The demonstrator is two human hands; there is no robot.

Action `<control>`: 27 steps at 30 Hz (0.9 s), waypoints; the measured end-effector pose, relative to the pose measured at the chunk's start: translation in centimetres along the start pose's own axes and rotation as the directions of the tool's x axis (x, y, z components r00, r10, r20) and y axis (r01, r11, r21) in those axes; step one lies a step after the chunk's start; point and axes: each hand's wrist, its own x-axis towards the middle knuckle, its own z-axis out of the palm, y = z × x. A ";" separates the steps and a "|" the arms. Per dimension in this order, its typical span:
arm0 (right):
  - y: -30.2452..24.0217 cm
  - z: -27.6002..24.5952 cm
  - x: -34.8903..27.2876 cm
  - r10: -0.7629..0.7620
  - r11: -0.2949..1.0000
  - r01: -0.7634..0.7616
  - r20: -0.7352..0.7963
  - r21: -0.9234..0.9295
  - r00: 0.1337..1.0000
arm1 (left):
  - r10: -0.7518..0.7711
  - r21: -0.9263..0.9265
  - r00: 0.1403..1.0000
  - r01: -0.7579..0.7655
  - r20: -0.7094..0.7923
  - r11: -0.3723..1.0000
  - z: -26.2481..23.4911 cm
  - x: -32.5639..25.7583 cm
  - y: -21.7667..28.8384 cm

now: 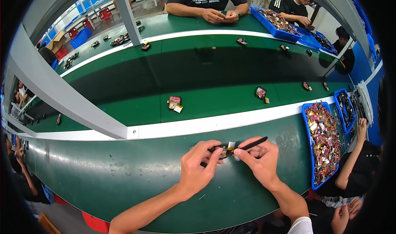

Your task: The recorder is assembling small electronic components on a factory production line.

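Over the green tabletop (136, 168), my left hand (194, 164) is closed around the side of a small black casing (225, 146). Small electronic parts show inside it, with a white and yellow piece (231, 145) standing up at its right end. My right hand (262, 162) grips a slim black stick-shaped tool (258, 143) between thumb and fingers. The tool slants down to the left, toward the casing. Whether its tip touches the parts I cannot tell, since my fingers hide some of that spot.
A blue tray (307, 139) heaped with small parts stands to my right, beside a smaller blue tray (340, 93) of black pieces. Beyond the white rail (185, 127), a green conveyor belt (214, 106) carries assemblies (175, 102). A grey post (74, 96) rises at left. People work opposite and alongside.
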 end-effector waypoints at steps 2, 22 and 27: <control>0.0 -0.2 0.0 -0.007 0.999 0.007 0.013 -0.035 1.000 | -0.026 -0.016 0.999 0.026 0.021 1.000 -0.1 0.1 0.1; 0.9 -0.2 -1.0 -0.402 0.896 0.395 0.005 -0.204 0.915 | -0.161 -0.416 0.954 0.258 0.254 0.872 -1.0 0.5 -0.8; 0.8 -0.1 -1.1 -0.430 0.877 0.419 0.004 -0.235 0.903 | -0.154 -0.432 0.960 0.244 0.233 0.868 -0.9 0.4 -1.0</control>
